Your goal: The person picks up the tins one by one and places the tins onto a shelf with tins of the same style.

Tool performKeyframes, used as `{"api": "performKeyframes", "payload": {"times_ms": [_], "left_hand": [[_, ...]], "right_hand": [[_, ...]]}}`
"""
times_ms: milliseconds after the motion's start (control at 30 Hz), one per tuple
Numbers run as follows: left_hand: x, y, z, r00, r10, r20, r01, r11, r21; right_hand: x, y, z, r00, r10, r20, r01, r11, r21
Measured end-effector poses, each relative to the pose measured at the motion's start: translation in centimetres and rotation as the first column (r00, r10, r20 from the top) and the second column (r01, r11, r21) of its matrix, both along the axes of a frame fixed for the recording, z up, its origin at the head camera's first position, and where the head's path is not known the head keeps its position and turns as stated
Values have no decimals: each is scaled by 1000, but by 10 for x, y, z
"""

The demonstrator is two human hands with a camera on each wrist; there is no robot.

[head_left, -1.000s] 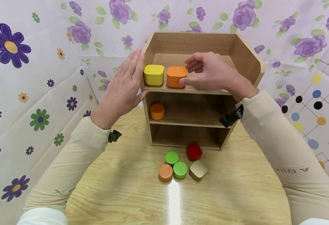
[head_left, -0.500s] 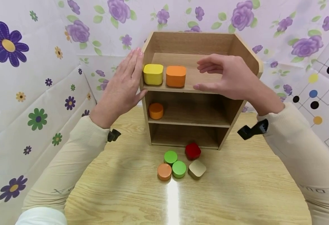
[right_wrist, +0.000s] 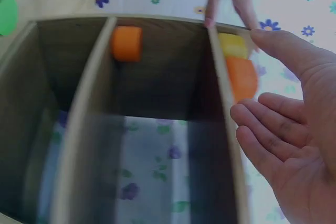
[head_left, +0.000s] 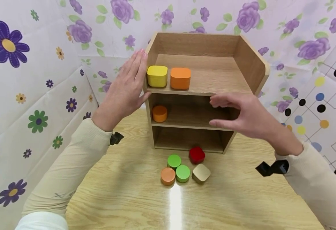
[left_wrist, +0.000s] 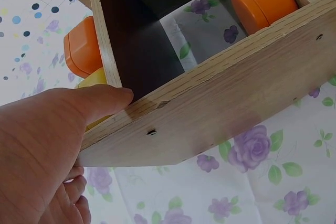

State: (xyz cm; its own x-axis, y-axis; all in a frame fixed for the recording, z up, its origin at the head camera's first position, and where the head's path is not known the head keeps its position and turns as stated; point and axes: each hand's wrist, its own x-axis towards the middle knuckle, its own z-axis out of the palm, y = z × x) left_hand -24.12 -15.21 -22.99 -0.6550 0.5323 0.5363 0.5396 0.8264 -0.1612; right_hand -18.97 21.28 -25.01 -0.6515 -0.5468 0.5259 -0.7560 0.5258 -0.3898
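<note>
A wooden shelf unit (head_left: 202, 44) has two boxes with rounded corners on its top board, one yellow (head_left: 157, 76) and one orange (head_left: 180, 78). On the middle board, at the left, sits a round orange box (head_left: 160, 114). My left hand (head_left: 124, 86) lies with straight fingers along the unit's left side, beside the yellow box. In the left wrist view its thumb (left_wrist: 107, 100) rests on the front edge of the wood. My right hand (head_left: 239, 111) is in front of the middle compartment's right part, fingers and thumb apart, holding nothing.
In front of the unit, on the wooden table (head_left: 122, 198), stand two green round boxes (head_left: 182, 173), a brownish-orange round one (head_left: 168, 176), a red one (head_left: 197, 155) and a beige squarish one (head_left: 201, 173). Patterned cloth walls (head_left: 35, 95) surround the table.
My right hand has let go of the orange rounded-corner box and moved right, then down to the level of the middle compartment. The left hand has stayed against the unit's side.
</note>
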Motion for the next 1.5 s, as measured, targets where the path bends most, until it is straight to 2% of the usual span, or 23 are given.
{"api": "performKeyframes", "payload": {"times_ms": [267, 467, 700, 833, 1000, 1233, 1500], "left_hand": [[0, -1, -1, 1000, -10, -17, 10, 1000, 2], [0, 0, -1, 1000, -8, -13, 8, 1000, 0], [-1, 0, 0, 999, -23, -31, 23, 1000, 9], [-1, 0, -1, 998, -40, -46, 40, 999, 17], [0, -2, -3, 998, -44, -46, 45, 999, 11], [1, -3, -6, 998, -37, -44, 38, 999, 13], [0, -1, -4, 998, -37, -51, 37, 999, 16]], "right_hand": [[9, 13, -62, 996, -29, 87, 25, 999, 48], [11, 24, -107, 983, -66, 174, 51, 995, 90], [13, 30, -157, 957, -46, 287, 26, 997, 73], [13, 34, -181, 947, -24, 322, -1, 997, 78], [17, 35, -203, 936, -14, 353, -17, 996, 86], [23, 32, -224, 902, -9, 431, -38, 994, 99], [27, 31, -239, 912, 28, 410, -66, 995, 78]]}}
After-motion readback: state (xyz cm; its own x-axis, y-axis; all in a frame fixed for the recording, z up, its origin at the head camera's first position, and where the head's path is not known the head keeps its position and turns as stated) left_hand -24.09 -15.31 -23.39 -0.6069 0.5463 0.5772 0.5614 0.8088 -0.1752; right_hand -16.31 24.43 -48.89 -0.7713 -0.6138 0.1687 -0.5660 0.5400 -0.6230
